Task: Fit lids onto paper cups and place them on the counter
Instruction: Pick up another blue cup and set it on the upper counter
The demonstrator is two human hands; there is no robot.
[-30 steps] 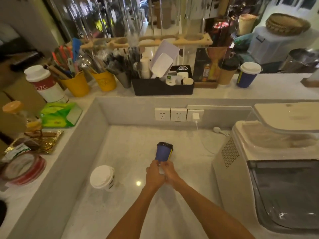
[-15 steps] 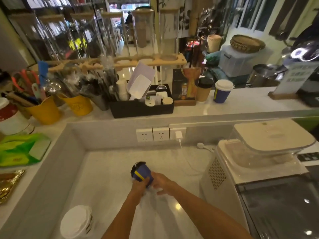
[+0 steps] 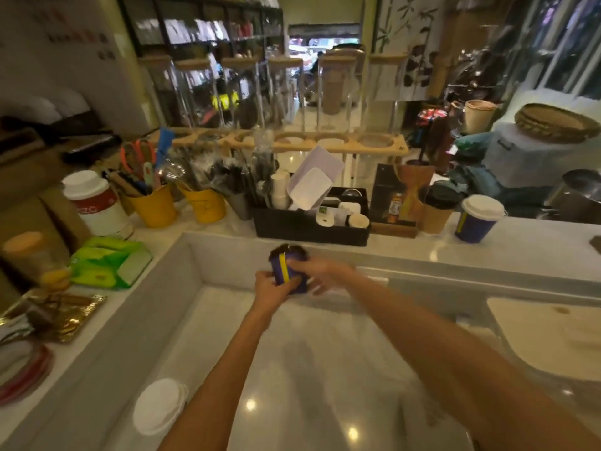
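A blue paper cup [image 3: 282, 271] with a yellow stripe and a black lid is held in the air in front of the raised counter's wall. My left hand [image 3: 271, 289] grips it from below left. My right hand [image 3: 317, 271] wraps its right side, blurred by motion. On the raised counter [image 3: 536, 242] at the right stand a brown cup with a black lid [image 3: 437, 209] and a blue cup with a white lid [image 3: 478, 219]. A white-lidded cup [image 3: 159, 405] stands on the lower worktop at the bottom left.
A black organizer tray [image 3: 309, 226] with lids and small items sits on the counter behind the held cup. Yellow buckets [image 3: 156, 208] of utensils, a white jar [image 3: 96, 203] and a green packet [image 3: 107, 262] are at the left. A white machine [image 3: 546, 336] stands at the right.
Both hands have lifted the blue cup from low over the worktop up toward the raised counter. The camera has tilted up and the view has shifted.
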